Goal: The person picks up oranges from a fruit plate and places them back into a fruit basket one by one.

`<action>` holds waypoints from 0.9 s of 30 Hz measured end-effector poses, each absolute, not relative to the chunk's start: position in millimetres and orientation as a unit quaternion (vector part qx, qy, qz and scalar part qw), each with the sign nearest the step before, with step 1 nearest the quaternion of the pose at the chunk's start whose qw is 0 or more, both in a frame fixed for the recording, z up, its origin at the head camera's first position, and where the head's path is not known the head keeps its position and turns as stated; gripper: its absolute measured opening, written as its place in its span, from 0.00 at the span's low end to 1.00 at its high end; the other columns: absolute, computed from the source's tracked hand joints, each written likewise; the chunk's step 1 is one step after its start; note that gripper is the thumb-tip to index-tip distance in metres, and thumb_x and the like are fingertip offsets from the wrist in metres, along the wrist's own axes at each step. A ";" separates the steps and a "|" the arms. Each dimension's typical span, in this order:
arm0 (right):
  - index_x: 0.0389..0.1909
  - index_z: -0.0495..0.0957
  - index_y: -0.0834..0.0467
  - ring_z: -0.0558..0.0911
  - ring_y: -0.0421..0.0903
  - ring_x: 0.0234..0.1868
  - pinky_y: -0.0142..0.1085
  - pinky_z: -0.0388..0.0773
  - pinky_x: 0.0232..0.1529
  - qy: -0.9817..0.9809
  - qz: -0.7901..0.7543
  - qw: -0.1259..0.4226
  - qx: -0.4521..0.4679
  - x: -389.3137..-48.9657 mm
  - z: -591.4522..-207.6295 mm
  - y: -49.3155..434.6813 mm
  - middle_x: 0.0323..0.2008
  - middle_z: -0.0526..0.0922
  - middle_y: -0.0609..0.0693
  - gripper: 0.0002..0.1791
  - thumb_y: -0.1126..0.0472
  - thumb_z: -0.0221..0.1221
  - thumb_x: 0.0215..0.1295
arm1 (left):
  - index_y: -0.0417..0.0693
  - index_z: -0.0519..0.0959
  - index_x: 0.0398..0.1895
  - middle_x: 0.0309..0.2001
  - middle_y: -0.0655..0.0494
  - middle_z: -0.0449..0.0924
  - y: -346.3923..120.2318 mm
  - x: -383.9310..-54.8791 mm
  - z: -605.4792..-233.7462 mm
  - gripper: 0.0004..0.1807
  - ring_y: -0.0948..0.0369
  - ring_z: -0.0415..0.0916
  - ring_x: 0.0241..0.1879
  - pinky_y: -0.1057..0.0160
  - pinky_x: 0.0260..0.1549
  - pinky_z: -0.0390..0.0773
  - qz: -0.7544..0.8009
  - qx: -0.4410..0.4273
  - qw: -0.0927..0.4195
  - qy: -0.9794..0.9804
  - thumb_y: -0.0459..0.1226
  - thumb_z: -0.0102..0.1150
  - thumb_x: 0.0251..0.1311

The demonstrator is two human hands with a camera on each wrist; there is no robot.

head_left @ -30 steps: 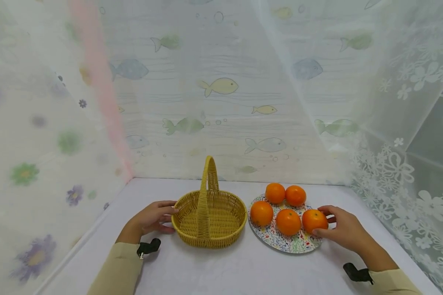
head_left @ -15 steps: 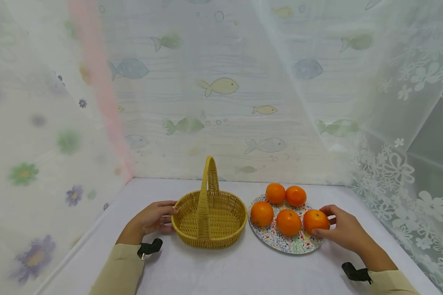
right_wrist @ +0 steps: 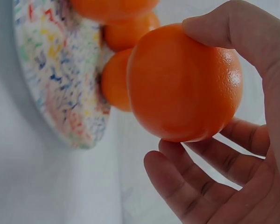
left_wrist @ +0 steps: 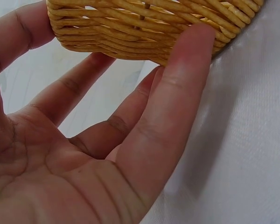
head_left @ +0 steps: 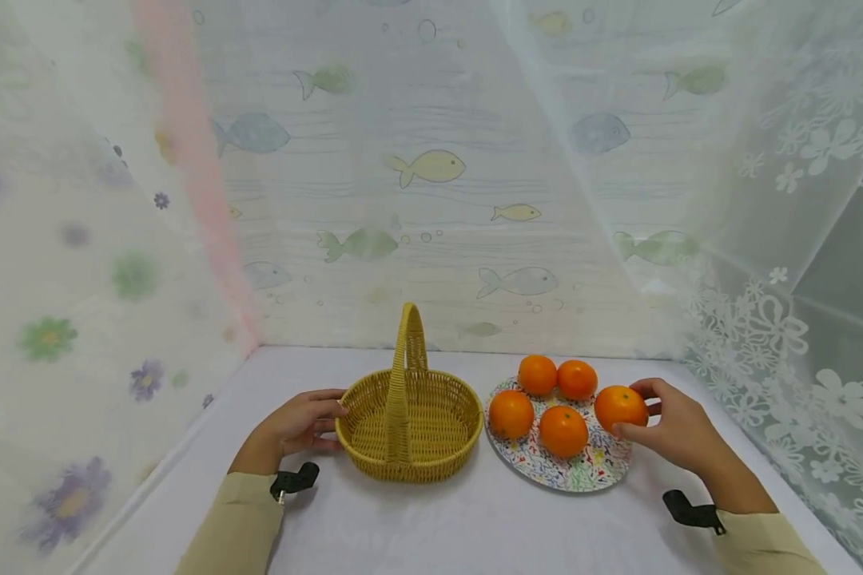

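In the head view, a yellow wicker basket (head_left: 431, 471) with a tall arched handle stands upright on the table. My left hand (head_left: 298, 423) holds its left end; the thumb (left_wrist: 177, 98) presses the woven wall and the other fingers reach round the end and rim. My right hand (head_left: 679, 427) grips an orange (right_wrist: 182, 88) between thumb and fingers, raised over the right edge of a round speckled plate (head_left: 568, 477). Several more oranges lie on that plate, one of them the front orange (head_left: 563, 432) close to the held one.
A white cloth (head_left: 460, 531) covers the table. Behind hangs a curtain (head_left: 431, 263) printed with fish. Flowered sheer curtains close in the left and right sides. The plate sits right beside the basket's right end.
My right hand has lifted the rightmost orange off the plate and moved it slightly up and right. My left hand, the basket and the remaining oranges keep their places.
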State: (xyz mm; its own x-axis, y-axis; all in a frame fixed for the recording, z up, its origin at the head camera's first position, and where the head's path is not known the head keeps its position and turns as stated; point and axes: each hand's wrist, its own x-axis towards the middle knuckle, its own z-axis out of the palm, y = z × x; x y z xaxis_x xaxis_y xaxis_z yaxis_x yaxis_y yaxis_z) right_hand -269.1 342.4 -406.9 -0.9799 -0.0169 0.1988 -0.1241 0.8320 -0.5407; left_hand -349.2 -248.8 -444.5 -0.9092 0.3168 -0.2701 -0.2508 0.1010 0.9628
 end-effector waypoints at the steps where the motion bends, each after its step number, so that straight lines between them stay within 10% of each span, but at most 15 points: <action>1: 0.63 0.71 0.62 0.81 0.61 0.54 0.47 0.87 0.39 -0.951 0.290 0.093 0.040 -270.4 -405.3 339.7 0.58 0.79 0.62 0.44 0.39 0.76 0.54 | 0.40 0.62 0.78 0.59 0.46 0.81 -249.7 -349.2 -444.6 0.36 0.55 0.84 0.52 0.45 0.49 0.87 0.670 0.023 0.212 0.711 0.38 0.61 0.70; 27: 0.64 0.71 0.55 0.82 0.58 0.55 0.49 0.89 0.44 -0.917 0.373 0.075 0.121 -304.2 -372.9 261.7 0.58 0.81 0.57 0.40 0.42 0.76 0.55 | 0.45 0.61 0.79 0.59 0.48 0.82 -249.0 -351.7 -449.3 0.37 0.55 0.84 0.52 0.45 0.49 0.86 0.679 0.014 0.220 0.700 0.39 0.63 0.70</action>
State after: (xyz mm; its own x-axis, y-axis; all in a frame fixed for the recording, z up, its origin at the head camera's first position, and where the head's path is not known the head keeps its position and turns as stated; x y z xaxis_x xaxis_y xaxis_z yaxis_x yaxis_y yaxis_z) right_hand -304.2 261.7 -372.9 -0.9596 -0.1651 0.2280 -0.2774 0.6930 -0.6655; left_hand -351.7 -249.0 -449.3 -0.9030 0.3178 -0.2892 -0.2793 0.0775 0.9571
